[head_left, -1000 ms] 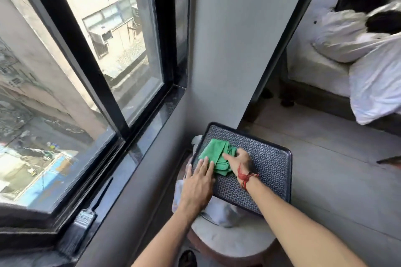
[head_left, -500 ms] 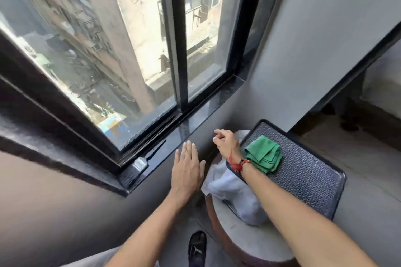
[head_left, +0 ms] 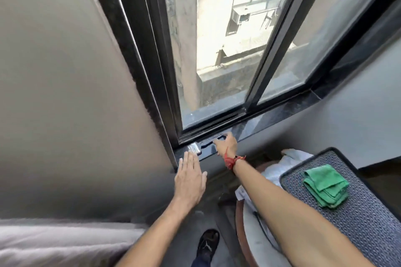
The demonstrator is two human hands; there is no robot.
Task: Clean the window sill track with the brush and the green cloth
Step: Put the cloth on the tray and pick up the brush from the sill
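The brush [head_left: 194, 148] lies on the dark window sill [head_left: 271, 112] at the left corner, its metal ferrule showing and its black handle pointing right. My right hand [head_left: 225, 145], with a red thread at the wrist, is over the handle with fingers curled around it. Just below the sill edge, my left hand [head_left: 189, 176] is flat with fingers together, holding nothing. The sill track [head_left: 208, 128] runs along the bottom of the black window frame. Folded, the green cloth [head_left: 325, 186] rests on a patterned tray [head_left: 364, 234] at the right.
The tray sits on a round stool [head_left: 245, 234] with a white cloth [head_left: 280, 169] under it. A grey wall [head_left: 65, 93] stands to the left of the window. My dark shoe [head_left: 208, 243] is on the floor below.
My right hand let go of the green cloth on the tray and moved left to the brush handle. My left hand rose to the sill edge. The view swung left toward the window corner.
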